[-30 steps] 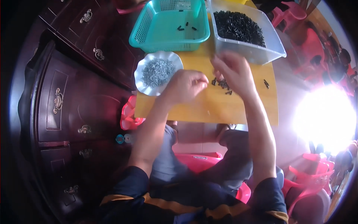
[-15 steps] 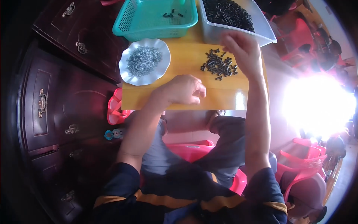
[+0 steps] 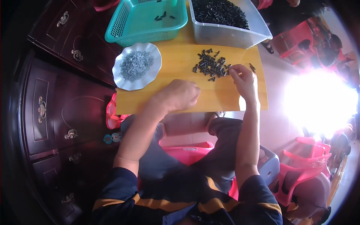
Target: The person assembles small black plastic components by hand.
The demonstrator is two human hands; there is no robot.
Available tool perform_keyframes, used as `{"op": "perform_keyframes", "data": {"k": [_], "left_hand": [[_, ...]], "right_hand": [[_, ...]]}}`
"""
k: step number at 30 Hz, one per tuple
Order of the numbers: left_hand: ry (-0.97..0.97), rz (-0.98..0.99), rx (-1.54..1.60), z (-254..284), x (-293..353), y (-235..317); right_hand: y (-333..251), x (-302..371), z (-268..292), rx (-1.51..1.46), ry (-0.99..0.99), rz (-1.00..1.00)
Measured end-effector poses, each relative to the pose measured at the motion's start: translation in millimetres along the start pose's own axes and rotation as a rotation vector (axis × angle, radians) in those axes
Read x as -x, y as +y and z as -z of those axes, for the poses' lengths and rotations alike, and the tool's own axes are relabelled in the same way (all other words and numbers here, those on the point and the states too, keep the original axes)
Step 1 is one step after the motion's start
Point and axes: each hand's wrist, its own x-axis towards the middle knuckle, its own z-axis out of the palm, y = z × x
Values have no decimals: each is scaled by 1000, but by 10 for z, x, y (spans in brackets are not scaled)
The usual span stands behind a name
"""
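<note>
Landmark: the pile of small black parts (image 3: 210, 64), loosely heaped on the wooden table (image 3: 221, 98). Right hand (image 3: 244, 78): at the right edge of the pile, thumb and forefinger brought together; cannot tell whether a part is pinched between them. Left hand (image 3: 183, 93): nearer the person than the pile and to its left, fingers curled in; contents, if any, hidden. Left of the pile, a white wavy-rimmed plate (image 3: 158, 63) bears a heap of small silvery pieces (image 3: 135, 65). Beyond the pile, a clear plastic tub (image 3: 228, 35) holds many black pieces (image 3: 221, 14). Beyond and left of the pile, a green basket (image 3: 146, 37) contains a few dark bits (image 3: 163, 15). Right of the pile, near the table edge: stray dark parts (image 3: 252, 68)
</note>
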Motion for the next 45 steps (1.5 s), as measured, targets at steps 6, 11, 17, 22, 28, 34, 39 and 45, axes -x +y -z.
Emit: {"op": "perform_keyframes", "data": {"k": [6, 11, 17, 22, 28, 34, 39, 45], "left_hand": [[213, -72, -30, -127, -27, -78], [349, -3, -49, -172, -67, -79], [459, -77, -96, -378, -90, 88], [431, -48, -83, -440, -15, 307], [502, -59, -106, -551, 97, 409], [552, -60, -155, -655, 196, 407], [575, -65, -122, -604, 189, 458], [566, -35, -61, -618, 109, 479]], "right_hand": [[59, -24, -18, 112, 58, 45], [67, 16, 17, 33, 123, 71], [144, 0, 33, 28, 135, 90], [168, -8, 48, 42, 147, 84], [164, -8, 103, 20, 194, 96], [210, -16, 93, -10, 226, 126], [202, 7, 96, -32, 234, 118], [185, 17, 86, -25, 205, 101]]}}
